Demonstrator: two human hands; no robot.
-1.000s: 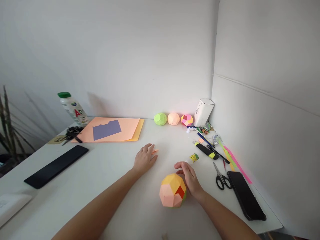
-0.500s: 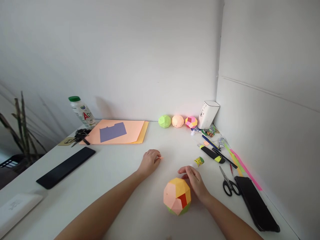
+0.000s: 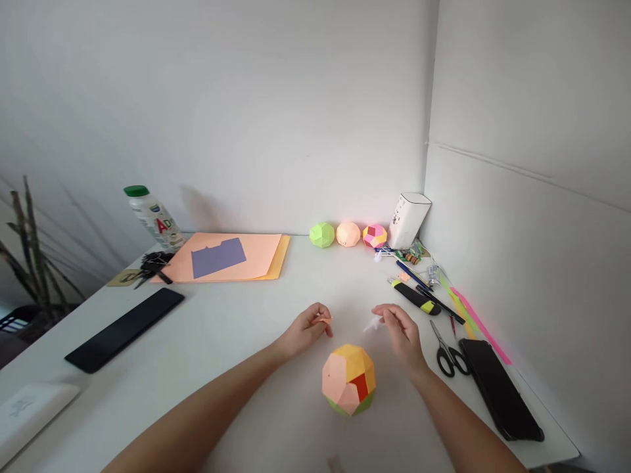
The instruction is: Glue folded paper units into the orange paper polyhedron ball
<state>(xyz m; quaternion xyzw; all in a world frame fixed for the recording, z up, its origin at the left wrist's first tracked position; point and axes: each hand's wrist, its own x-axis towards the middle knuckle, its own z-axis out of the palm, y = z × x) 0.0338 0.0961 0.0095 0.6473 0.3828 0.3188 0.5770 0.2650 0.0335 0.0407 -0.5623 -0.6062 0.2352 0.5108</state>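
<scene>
A many-sided paper ball [image 3: 348, 379] in orange, yellow, red and green sits on the white table [image 3: 231, 341] between my forearms. My left hand [image 3: 306, 330] is just behind it on the left, fingers pinched on a small orange paper piece [image 3: 323, 319]. My right hand [image 3: 401, 328] is behind it on the right, fingers closed round a small glue tube whose whitish tip [image 3: 371, 324] points left. The two hands are a little apart, above the table.
Green [image 3: 322, 234], peach [image 3: 348, 234] and pink paper balls [image 3: 374, 236] line the back wall beside a white box [image 3: 409, 220]. Pens, a cutter [image 3: 414, 297], scissors [image 3: 446, 357] and a phone [image 3: 499, 389] lie right. Orange sheets [image 3: 236, 257], keys, a bottle [image 3: 148, 213] and a black bar [image 3: 124, 328] lie left.
My left hand pinched up the orange piece and moved right toward the ball. My right hand left the ball's side, took the glue tube off the table and lifted it.
</scene>
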